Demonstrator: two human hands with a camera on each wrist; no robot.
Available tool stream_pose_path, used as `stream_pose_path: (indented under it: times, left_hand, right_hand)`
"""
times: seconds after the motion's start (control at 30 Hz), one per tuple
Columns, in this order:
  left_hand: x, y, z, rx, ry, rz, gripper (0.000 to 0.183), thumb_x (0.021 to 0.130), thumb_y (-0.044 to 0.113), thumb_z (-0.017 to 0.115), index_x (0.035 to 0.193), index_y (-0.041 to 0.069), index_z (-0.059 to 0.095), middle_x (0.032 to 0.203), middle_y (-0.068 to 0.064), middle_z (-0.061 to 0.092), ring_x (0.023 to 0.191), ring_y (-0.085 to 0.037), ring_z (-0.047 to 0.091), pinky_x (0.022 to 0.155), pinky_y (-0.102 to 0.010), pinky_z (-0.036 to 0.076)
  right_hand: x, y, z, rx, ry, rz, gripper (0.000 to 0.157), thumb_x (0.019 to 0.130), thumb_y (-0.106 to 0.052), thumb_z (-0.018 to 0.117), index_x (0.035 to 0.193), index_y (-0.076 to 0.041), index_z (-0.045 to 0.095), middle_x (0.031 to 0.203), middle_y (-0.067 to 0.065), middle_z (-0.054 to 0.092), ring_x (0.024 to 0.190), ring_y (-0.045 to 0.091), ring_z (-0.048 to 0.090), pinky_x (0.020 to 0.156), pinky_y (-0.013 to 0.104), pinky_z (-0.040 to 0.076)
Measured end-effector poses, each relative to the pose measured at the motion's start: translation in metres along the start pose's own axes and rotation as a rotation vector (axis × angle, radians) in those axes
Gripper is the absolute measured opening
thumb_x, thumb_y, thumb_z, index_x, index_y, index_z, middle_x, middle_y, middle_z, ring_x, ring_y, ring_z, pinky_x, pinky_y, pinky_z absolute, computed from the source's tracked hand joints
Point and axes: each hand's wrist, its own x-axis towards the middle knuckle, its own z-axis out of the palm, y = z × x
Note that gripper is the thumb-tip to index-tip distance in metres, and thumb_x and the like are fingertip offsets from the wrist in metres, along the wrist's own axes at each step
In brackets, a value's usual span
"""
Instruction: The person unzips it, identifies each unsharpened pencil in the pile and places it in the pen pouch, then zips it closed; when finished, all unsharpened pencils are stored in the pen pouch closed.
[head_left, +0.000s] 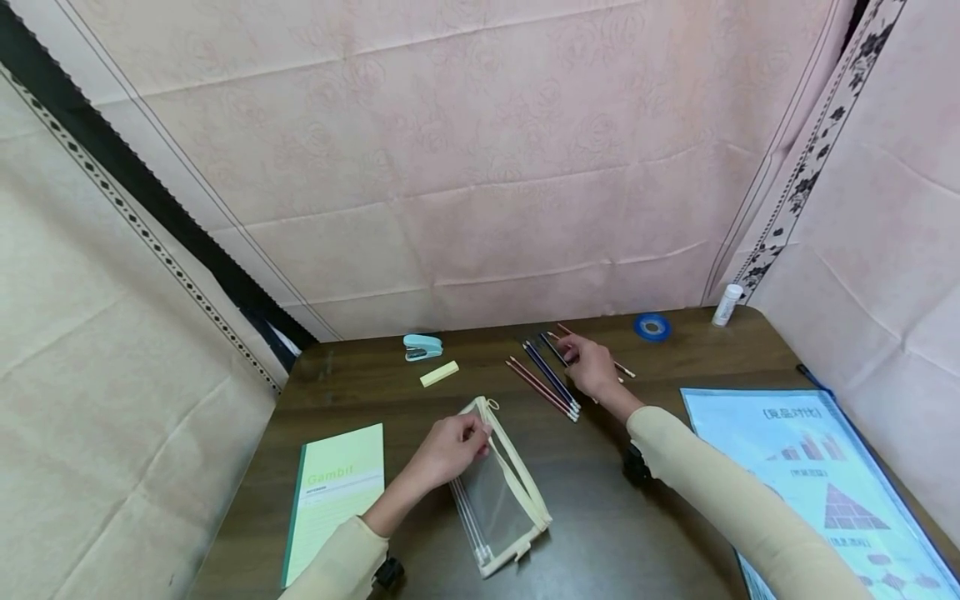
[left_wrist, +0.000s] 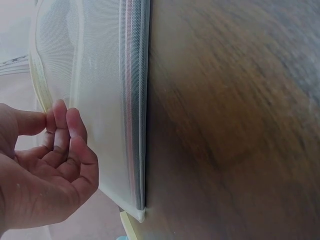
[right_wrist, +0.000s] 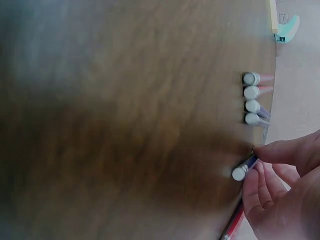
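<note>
Fingertips of the right hand (head_left: 590,367) pinch a dark blue pencil (right_wrist: 252,161); those of the left hand (head_left: 452,450) pinch the edge of a mesh pouch (head_left: 501,502), nearer and leftward; just left of the right hand lie four pencils (head_left: 552,377), farther left a stapler (head_left: 424,345)

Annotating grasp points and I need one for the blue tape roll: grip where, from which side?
Pinch opposite sides of the outer rim of the blue tape roll, probably from above and the near side: it looks flat, close to the back edge of the table, with patterned cloth behind. The right hand is nearest, but now pinches a dark blue pencil.
</note>
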Motion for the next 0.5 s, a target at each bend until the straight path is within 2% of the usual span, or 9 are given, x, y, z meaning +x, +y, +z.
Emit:
stream_pose_path:
  times: [0.27,0.5]
  left_hand:
    - [-0.0001,-0.0008,-0.0006,-0.009,0.000,-0.001,0.026,0.098,0.035,0.054,0.079,0.020,0.063,0.073,0.000,0.067,0.055,-0.011,0.048,0.047,-0.026,0.039]
    - [0.0006,0.0007,-0.0003,0.001,0.003,0.002,0.027,0.098,0.034,0.054,0.079,0.019,0.064,0.073,0.001,0.069,0.056,-0.009,0.049,0.048,-0.025,0.040]
  right_hand:
    - [0.0007,-0.0016,-0.0025,-0.053,-0.062,-0.006,0.043,0.083,-0.006,0.070,0.125,-0.014,0.062,0.102,0.008,0.069,0.095,0.027,0.063,0.083,0.044,0.050]
    - [0.0019,-0.0021,-0.0046,-0.106,-0.088,-0.033,0.040,0.082,-0.006,0.066,0.122,-0.013,0.065,0.105,0.008,0.069,0.097,0.028,0.063,0.083,0.046,0.050]
